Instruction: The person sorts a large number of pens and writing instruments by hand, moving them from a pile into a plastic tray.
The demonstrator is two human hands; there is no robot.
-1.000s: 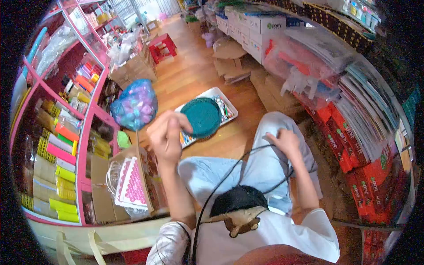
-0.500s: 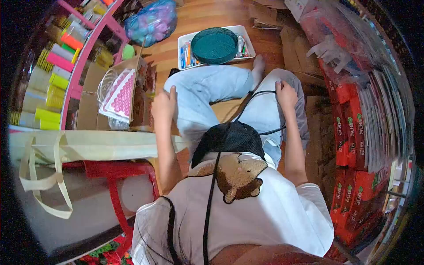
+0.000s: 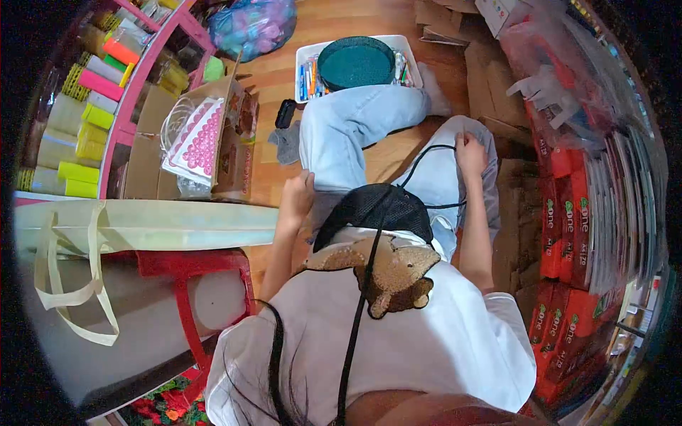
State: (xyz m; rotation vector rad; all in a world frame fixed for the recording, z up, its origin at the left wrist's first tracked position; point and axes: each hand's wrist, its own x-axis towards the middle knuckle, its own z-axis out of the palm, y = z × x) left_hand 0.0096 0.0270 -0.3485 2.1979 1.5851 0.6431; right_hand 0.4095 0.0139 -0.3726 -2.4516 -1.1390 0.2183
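Observation:
My left hand (image 3: 297, 197) is closed beside the light blue trousers (image 3: 341, 138), its fingertips near the cloth of the left leg; whatever it may hold is hidden. Over the right knee, my right hand (image 3: 472, 156) is closed on a black cord (image 3: 425, 155), which runs back to a black mesh item (image 3: 373, 213) in my lap. Beyond my legs a round green basket (image 3: 356, 62) sits on top of a white tray (image 3: 302, 53) with several pens and markers. A grey cloth (image 3: 285, 144) and a small black object (image 3: 285, 113) lie left of my left knee.
An open cardboard box (image 3: 153, 145) with pink-and-white cards stands left, before a pink shelf (image 3: 145, 64). A pale bag (image 3: 177, 226) lies nearer. Red paper packs (image 3: 561, 234) are stacked right. A blue plastic bag (image 3: 252, 27) lies beyond, with flattened cardboard (image 3: 490, 85) farther right.
My left hand has moved right and nearer my body. The left leg has shifted right, uncovering the grey cloth and more of the black object. The right hand has shifted slightly right.

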